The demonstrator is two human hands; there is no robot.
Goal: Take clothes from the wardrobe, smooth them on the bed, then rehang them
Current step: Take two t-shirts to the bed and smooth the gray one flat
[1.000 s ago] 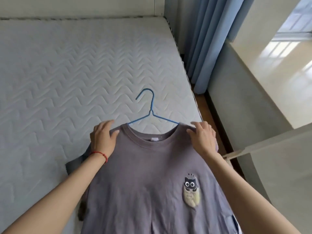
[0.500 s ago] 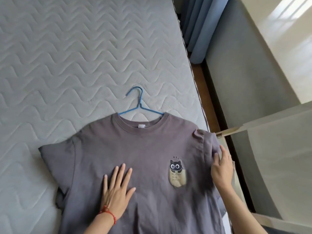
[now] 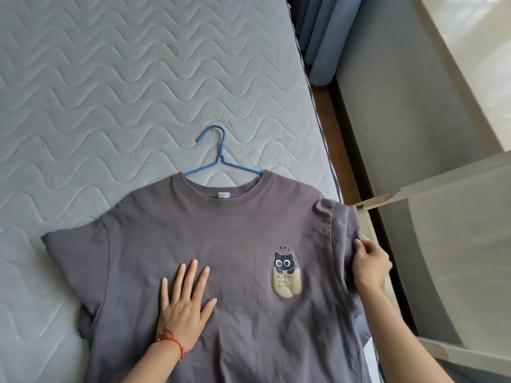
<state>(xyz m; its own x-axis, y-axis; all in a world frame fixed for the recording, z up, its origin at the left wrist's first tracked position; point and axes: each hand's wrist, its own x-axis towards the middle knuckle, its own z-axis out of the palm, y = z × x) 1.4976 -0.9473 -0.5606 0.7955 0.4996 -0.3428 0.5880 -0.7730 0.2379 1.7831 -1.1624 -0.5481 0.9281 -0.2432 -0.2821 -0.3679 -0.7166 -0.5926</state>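
Head view shows a grey T-shirt (image 3: 249,244) lying flat on the bed (image 3: 110,92), a blue hanger (image 3: 218,158) inside its collar. Left hand (image 3: 185,305) presses flat on the front, fingers straight and spread. Right hand (image 3: 370,261) pinches the sleeve (image 3: 340,225) at the bed's edge.

Bright, even daylight falls from the upper right, glaring on the sill (image 3: 470,51). Shadows are soft. Wide-angle bending curves the edges; the right hand (image 3: 370,264) is slightly blurred.
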